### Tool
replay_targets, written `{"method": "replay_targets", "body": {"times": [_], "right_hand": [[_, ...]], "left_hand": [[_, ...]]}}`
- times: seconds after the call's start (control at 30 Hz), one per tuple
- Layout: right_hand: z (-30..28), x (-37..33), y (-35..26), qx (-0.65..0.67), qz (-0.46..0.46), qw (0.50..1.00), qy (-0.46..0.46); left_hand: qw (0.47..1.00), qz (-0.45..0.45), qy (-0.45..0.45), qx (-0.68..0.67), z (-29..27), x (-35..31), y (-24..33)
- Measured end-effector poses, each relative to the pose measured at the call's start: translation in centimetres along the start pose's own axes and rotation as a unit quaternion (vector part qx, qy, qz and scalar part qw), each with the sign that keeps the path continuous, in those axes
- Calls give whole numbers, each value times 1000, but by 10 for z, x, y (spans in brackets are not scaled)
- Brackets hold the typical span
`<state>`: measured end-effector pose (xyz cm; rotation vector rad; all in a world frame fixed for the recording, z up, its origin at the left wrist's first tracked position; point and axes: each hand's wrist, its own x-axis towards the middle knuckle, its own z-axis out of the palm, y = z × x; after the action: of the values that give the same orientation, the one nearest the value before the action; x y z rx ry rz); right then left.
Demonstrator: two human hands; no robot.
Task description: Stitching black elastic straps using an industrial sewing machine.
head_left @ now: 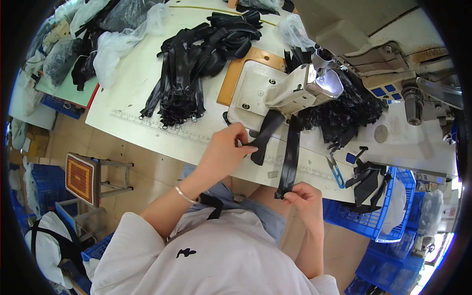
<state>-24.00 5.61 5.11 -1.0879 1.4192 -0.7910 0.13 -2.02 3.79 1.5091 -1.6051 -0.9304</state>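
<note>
My left hand [228, 147] is closed in a pinch at the edge of a short black strip [268, 137], which hangs from beside the sewing machine's arm over the table's near side. To its right a long black zipper [291, 152] runs from under the machine toward me. My right hand [305, 199] pinches the zipper's near end, just past the table edge. The sewing machine head [307, 88] stands at the far end of both pieces; its needle area is hidden from here.
A bundle of black zippers [182, 73] lies at the left on the white table [132, 98]. More black pieces [344, 108] are heaped behind the machine. Blue thread snips [337, 172] lie at the right, near a blue basket [393, 211]. A stool [83, 179] stands on the floor.
</note>
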Motion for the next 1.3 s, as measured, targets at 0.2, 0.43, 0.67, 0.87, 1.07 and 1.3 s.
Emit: {"method": "replay_targets", "body": {"times": [0.2,0.43,0.67,0.87,1.07,1.3], "right_hand": [[29,4,-38,-2,-24,1000,4],[56,46,-74,-134,-263,955,-25],[57,45,-72,-43,-80,991,-96],[47,50,-76,53,-44,989,-132],[45,53,-72,34,10,984,-177],[43,55,-65,63,-2,983,-171]], "left_hand": [[827,-224,-75,-510,-23,-10,-5],[860,-168,-78,-476,-18,-15,-5],[891,-138,-42,-430,-21,-18,32],[923,-127,-56,-359,-19,-10,33],[918,-140,-59,-366,-16,-10,34],[919,-130,-55,-368,-13,-9,35]]}}
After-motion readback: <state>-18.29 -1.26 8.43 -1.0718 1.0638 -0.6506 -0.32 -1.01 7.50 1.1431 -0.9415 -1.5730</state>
